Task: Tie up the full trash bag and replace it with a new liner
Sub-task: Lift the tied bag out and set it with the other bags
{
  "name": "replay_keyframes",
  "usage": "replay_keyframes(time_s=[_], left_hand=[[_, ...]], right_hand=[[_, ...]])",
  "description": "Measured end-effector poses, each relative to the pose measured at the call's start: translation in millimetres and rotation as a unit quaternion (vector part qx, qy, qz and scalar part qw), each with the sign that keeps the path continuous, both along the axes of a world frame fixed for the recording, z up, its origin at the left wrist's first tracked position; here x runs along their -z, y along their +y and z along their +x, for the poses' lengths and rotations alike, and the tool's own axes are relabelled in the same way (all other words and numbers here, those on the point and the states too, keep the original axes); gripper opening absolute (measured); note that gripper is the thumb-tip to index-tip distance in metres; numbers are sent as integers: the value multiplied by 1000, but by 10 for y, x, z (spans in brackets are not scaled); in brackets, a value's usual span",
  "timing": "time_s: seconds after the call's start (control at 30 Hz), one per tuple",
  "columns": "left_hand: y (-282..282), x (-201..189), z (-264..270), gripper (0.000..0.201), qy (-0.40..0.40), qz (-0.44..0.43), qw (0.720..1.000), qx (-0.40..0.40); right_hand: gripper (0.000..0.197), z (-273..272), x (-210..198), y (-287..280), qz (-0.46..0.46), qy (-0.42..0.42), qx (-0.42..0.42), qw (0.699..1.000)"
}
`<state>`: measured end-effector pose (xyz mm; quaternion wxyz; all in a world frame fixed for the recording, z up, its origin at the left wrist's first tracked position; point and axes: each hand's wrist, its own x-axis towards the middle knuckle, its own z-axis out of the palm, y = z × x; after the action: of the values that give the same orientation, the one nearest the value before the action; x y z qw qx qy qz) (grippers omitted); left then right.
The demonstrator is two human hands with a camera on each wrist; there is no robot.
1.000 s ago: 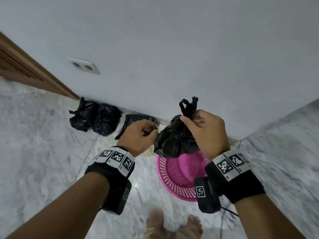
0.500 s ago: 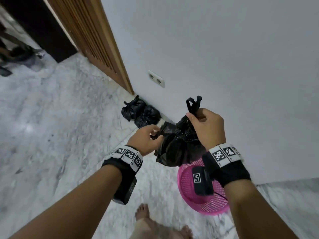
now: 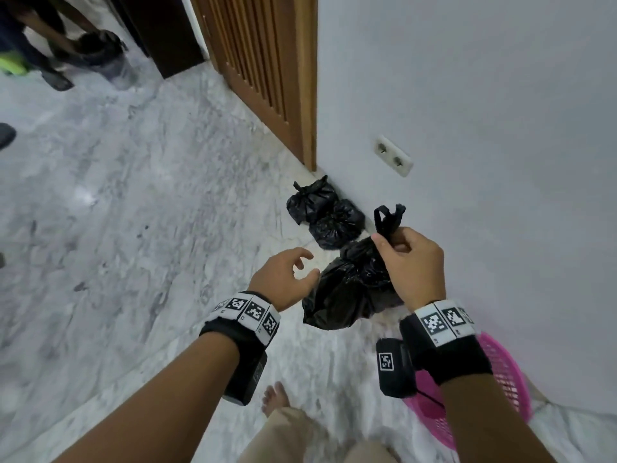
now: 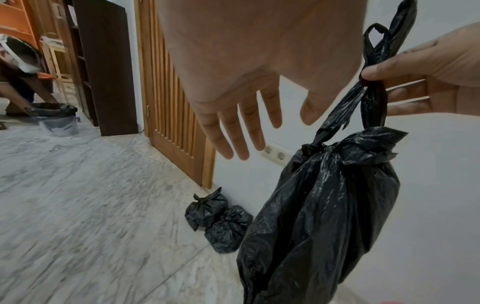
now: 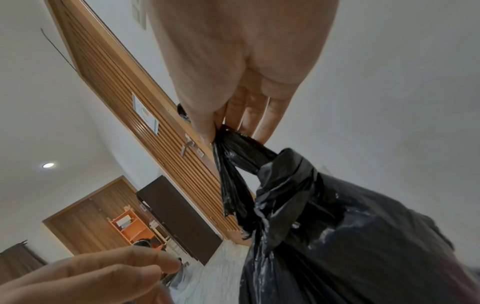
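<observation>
Now, trash bag (image 3: 350, 289): black, knotted shut at neck, hangs in air off the floor, well out from the wall; two handle strips run up from knot.
Landmark: trash bag – all places below given rel. to it.
Right hand (image 3: 412, 265): at bag's top; thumb + fingers pinch the two handle strips just above knot, loop ends stick up past the fingers. Carries bag's whole wt.
Left hand (image 3: 283, 279): just left of bag, beside its upper side; fingers spread & loosely bent, holds nothing. Head view: fingertips right by the plastic, contact – can't tell. Left wrist view shows gap btw fingers and handles.
Pink basket (image 3: 507, 389): below and right of bag, on floor by wall, partly hidden behind right forearm; mesh sides; inside not visible.
Two tied black bags (image 3: 325, 215): beyond trash bag, on floor, touching each other, against wall base.
Wall socket (image 3: 393, 156): double, white, on wall above & beyond bag.
Slatted wood door (image 3: 263, 61): further beyond, left of socket.
Floor (image 3: 133, 212): grey-white marble under bag.
Person's bare foot (image 3: 275, 397): below bag, nearer cam.
Far bkgd, up-left of bag: another person bent over a lined bin (image 4: 55, 119).
</observation>
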<state>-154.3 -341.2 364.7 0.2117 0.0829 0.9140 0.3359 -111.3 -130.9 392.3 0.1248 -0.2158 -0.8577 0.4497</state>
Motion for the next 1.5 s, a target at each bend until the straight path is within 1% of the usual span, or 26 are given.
replay_keyframes(time_s=[0.17,0.27,0.37,0.4,0.47,0.53,0.63,0.77,0.8,0.9,1.0,1.1,1.17,1.23,1.3,1.4,1.5], left_hand=[[-452,370,-529,36,-34,-20,999,1],[-563,639,-919,37,-56,-32,998,7],[-623,1005,-1426,36,-71,-41,997,16],[-642,1146,-1599,36,-75,-45,996,17],[-681,1443,-1955,34,-83,-53,995,17],[-715,1761,-2308,32,-89,-61,994,20],[-739,2247,-2818,30,-84,-69,994,28],[-693,2998,-3442,35,-81,-62,994,40],[-682,3066,-3524,36,-75,-59,995,40],[-614,3607,-3897,37,-83,-57,993,59],[-569,4097,-4192,37,-93,-42,992,69],[-514,4465,-4390,35,-93,-17,992,88],[-495,4637,-4488,38,-86,-4,990,116],[-489,4760,-4547,40,-82,13,986,144],[-505,4896,-4567,40,-88,24,982,163],[-500,5052,-4546,44,-95,17,979,180],[-473,5218,-4513,46,-104,22,977,183]], right_hand=[[32,-563,428,-450,-16,-22,3,1000],[31,-991,746,-634,-40,-39,6,998],[23,-1486,1137,-774,-86,-36,9,996],[27,-1643,1286,-801,-95,-23,11,995],[41,-1986,1607,-830,-86,-11,13,996],[44,-2342,1974,-838,-57,-46,21,997],[40,-2821,2501,-858,-45,-97,30,994],[24,-3359,3215,-896,-61,-116,30,991],[24,-3422,3259,-899,-63,-116,30,991],[24,-3733,3765,-932,-52,-120,43,991],[19,-3992,4258,-981,-64,-129,61,988],[22,-4160,4651,-1022,-66,-131,81,986],[24,-4222,4829,-1062,-61,-133,84,986],[24,-4246,4925,-1102,-64,-130,86,986],[23,-4230,4956,-1129,-65,-120,89,987],[22,-4179,4930,-1150,-80,-105,94,987],[21,-4150,4969,-1150,-90,-100,95,986]])
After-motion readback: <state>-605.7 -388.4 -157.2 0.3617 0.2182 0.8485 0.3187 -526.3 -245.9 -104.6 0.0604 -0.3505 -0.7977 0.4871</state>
